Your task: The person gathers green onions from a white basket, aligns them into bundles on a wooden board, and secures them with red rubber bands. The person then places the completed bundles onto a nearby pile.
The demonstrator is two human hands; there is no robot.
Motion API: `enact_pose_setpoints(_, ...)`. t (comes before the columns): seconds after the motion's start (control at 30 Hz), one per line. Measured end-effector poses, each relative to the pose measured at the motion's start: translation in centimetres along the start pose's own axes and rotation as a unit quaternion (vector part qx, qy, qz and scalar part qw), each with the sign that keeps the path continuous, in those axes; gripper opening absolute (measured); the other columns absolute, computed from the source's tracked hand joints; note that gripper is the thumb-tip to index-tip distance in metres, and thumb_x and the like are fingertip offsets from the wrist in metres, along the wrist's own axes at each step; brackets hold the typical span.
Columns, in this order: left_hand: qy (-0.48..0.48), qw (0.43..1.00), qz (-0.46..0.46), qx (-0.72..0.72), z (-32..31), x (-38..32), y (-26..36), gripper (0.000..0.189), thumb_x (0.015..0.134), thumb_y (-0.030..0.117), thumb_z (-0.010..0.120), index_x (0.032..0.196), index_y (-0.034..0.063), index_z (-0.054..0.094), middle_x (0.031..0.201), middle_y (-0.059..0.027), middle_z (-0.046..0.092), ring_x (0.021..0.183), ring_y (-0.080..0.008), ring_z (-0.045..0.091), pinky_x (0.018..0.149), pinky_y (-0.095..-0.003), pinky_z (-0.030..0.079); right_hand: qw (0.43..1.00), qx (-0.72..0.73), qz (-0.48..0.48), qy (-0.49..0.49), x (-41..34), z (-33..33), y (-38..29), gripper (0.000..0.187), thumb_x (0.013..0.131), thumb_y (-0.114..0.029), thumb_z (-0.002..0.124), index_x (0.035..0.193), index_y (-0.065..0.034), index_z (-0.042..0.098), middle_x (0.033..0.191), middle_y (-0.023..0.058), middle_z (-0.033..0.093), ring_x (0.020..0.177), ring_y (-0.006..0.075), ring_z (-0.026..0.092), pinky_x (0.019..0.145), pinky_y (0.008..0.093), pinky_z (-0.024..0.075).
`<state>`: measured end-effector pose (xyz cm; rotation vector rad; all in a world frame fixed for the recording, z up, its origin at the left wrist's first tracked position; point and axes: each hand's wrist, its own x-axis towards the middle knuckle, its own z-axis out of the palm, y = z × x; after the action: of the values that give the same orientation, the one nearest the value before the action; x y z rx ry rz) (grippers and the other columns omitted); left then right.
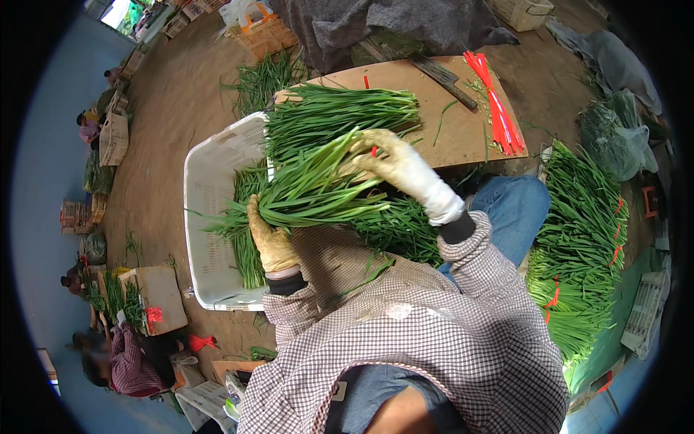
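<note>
Both my hands wear stained pale gloves. My left hand (272, 241) is closed around the leafy part of a loose bunch of garlic chives (317, 187), with the pale stems fanning towards the right. The curved fingers of my right hand (398, 165) are at the upper stem ends, with a gap between thumb and fingers; whether they pinch a stem is unclear. Just beyond lies a thick pile of chives (341, 116) on a brown board (461, 133). More loose chives (401, 225) lie by my lap.
A white plastic crate (203, 271) with chives inside stands left of my hands. A cleaver (444, 81) and red ties (496, 106) lie on the board. Tied chive bundles (580, 217) are stacked at right. Another person (133, 358) sits at lower left.
</note>
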<state>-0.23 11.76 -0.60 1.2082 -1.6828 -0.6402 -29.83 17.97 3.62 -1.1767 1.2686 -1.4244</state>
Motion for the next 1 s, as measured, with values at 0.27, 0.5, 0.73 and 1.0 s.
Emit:
enact_pose_setpoints(0.27,0.020,0.996,-0.078,-0.042,-1.5,-0.2,-0.7,0.079,0.076,-0.029,0.045,0.149,0.0019,0.042,0.144,-0.0156,0.052,0.129,-0.0261,0.055,0.115,-0.0345,0.043,0.977,0.152,-0.074,0.127,-0.2,-1.7,-1.1,0.027,0.096,-0.027,0.073,0.104,-0.0023,0.075,0.113,0.0094,0.073,0.104,0.0172,0.068,0.103,0.0371,0.0497)
enact_pose_setpoints(0.5,0.031,0.997,-0.050,-0.044,0.3,-0.5,0.9,0.075,0.077,-0.028,0.048,0.146,0.0007,0.045,0.137,-0.0132,0.056,0.123,-0.0211,0.057,0.106,-0.0313,0.050,0.975,0.207,-0.017,0.074,2.0,3.5,0.5,0.013,0.094,-0.014,0.075,0.101,-0.0037,0.074,0.123,0.0089,0.069,0.102,0.0131,0.066,0.095,0.0267,0.0506)
enact_pose_setpoints(0.73,0.055,0.996,-0.065,0.018,-1.4,-0.5,0.3,0.073,0.075,-0.028,0.048,0.143,-0.0010,0.047,0.131,-0.0140,0.059,0.117,-0.0218,0.059,0.104,-0.0312,0.050,0.981,0.114,-0.056,0.150,0.9,-0.8,0.1,0.020,0.102,-0.015,0.065,0.112,0.0011,0.072,0.100,0.0049,0.073,0.082,0.0099,0.064,0.080,0.0258,0.0546)
enact_pose_setpoints(1.0,0.031,0.996,-0.078,-0.014,-1.1,-0.5,-0.4,0.065,0.085,-0.017,0.063,0.146,-0.0003,0.045,0.137,-0.0162,0.057,0.125,-0.0253,0.057,0.111,-0.0338,0.046,0.988,0.136,-0.067,0.038,0.8,1.1,1.0,0.023,0.100,-0.023,0.069,0.101,-0.0009,0.074,0.105,0.0071,0.073,0.100,0.0171,0.067,0.097,0.0350,0.0516)
